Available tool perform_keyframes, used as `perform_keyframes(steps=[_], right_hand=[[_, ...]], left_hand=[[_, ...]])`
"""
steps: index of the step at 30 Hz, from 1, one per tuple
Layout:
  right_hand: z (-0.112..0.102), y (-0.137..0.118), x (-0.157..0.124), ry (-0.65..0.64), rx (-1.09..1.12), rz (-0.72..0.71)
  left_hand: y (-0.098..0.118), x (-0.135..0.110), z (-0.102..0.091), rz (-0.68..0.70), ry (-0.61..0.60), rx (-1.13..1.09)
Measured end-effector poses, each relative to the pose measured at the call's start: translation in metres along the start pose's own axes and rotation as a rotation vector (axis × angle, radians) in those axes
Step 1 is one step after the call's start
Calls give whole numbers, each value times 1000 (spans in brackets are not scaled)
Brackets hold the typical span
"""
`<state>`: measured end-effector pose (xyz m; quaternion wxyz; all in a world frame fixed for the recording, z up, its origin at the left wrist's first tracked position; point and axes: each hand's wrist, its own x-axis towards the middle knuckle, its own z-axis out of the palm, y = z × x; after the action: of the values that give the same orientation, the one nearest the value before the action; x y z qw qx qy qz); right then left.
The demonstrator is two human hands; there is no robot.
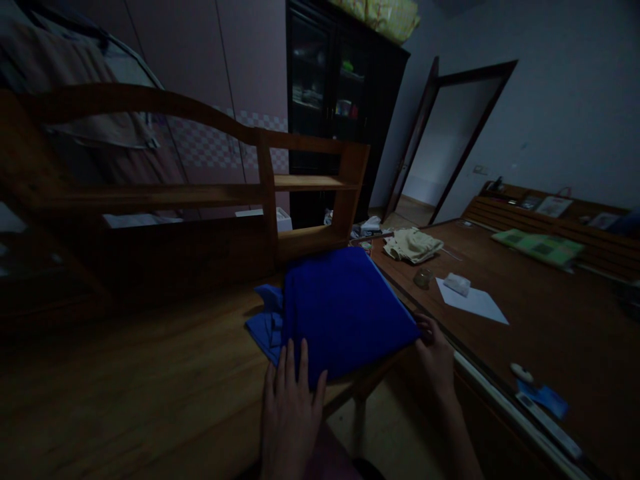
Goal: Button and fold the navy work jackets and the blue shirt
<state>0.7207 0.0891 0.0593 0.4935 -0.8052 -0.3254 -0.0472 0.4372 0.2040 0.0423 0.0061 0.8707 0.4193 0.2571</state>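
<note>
A folded blue cloth (345, 310), perhaps a garment, lies on the wooden desk (150, 380), its right part reaching the desk's edge. A lighter blue piece (267, 323) with folds sticks out from its left side. My left hand (293, 400) rests flat on the near left corner of the cloth, fingers stretched out. At the near right corner, my right hand (435, 350) has its fingers bent around the cloth's edge, pinching it. Part of the right fingertips is hidden by the cloth.
A wooden shelf unit (267, 193) stands along the desk's back. To the right is a brown bed surface (480, 273) with a cream folded cloth (413, 245), a small glass (423, 278), white paper (473, 303), a green checked pillow (540, 247) and a long white object (547, 423).
</note>
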Motion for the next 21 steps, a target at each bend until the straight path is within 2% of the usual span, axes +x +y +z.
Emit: perform_keyframes(steps=[4,8,11,17,21], right_hand=[[-5,9,4,-137,182,-7],[-9,9,0,-197,278,-30],[-12,6,-4,-184,336,108],[-19,3,1,-64,375,322],[-17,9,8,-118,260,456]], left_hand=[[2,0,-2,12,-12,19],[3,1,-3,5,5,27],[1,1,-6,21,15,13],[0,2,-9,23,20,-10],[1,1,-8,25,16,-13]])
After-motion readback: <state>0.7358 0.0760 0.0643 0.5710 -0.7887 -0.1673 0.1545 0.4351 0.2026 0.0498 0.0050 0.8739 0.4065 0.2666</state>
